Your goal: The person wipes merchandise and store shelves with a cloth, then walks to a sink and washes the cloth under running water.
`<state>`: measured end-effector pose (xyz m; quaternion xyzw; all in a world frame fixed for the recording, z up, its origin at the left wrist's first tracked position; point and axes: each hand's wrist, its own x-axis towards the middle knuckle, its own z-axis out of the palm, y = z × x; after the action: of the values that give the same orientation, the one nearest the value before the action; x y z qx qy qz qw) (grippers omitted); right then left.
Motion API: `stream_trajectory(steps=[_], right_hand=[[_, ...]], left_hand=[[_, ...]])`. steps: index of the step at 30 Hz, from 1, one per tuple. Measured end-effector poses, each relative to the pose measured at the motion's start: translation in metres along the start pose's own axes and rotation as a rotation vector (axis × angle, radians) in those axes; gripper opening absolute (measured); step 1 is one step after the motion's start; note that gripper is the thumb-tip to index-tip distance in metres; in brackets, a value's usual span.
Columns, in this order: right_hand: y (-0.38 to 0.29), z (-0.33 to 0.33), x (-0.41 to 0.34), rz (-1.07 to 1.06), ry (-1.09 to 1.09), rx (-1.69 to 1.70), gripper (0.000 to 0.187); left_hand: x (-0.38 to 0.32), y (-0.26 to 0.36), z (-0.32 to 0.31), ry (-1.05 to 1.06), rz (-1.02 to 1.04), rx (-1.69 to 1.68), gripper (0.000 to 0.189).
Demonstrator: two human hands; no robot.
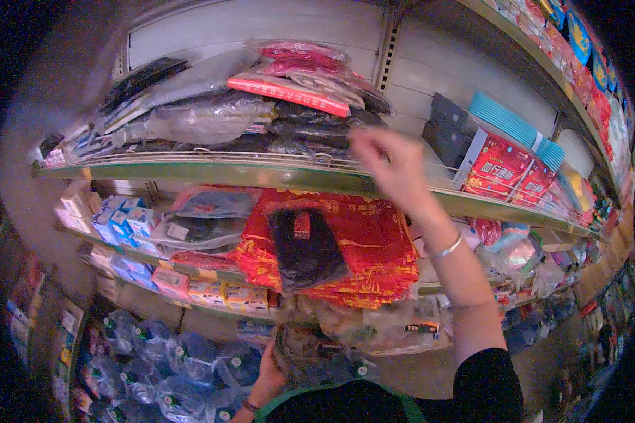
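My right hand [391,161] is raised in front of the upper shelf's front rail, its fingers curled and blurred. I cannot tell whether anything thin is between them. Behind it lie dark plastic-wrapped packs [312,127], with a red-edged flat pack [291,96] on top. Low near my body, my left hand [271,367] grips the side of a clear plastic-wrapped package [304,346] with dark contents. Its far side is hidden. On the shelf below, a black wrapped pack [309,246] with a red label lies on a stack of red and gold printed bags [375,227].
A green-edged shelf rail [233,176] runs across the view. Red printed boxes [495,164] and a turquoise ribbed bundle [510,124] stand on the right. Blue and white boxes [124,219] sit at lower left. Large clear plastic bottles [164,365] crowd the floor.
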<state>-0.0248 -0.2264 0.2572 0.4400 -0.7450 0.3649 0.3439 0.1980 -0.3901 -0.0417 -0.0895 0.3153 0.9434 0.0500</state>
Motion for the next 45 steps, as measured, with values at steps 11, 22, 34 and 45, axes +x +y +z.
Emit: stream_trajectory(steps=[11,22,34,45], right_hand=[[0.066,0.004,0.166,-0.089,-0.148,-0.306,0.078],[0.071,0.035,0.192,-0.025,-0.119,-0.421,0.064],[0.152,-0.003,0.188,0.394,0.204,0.199,0.041],[0.075,-0.047,0.109,0.495,-0.291,0.254,0.095]], left_hand=[[-0.010,-0.005,-0.008,-0.036,0.443,0.466,0.044],[0.000,-0.003,-0.029,0.113,0.122,-0.095,0.047],[-0.003,-0.004,-0.037,0.132,0.047,-0.254,0.048],[0.048,0.165,0.089,-0.022,0.780,0.601,0.059]])
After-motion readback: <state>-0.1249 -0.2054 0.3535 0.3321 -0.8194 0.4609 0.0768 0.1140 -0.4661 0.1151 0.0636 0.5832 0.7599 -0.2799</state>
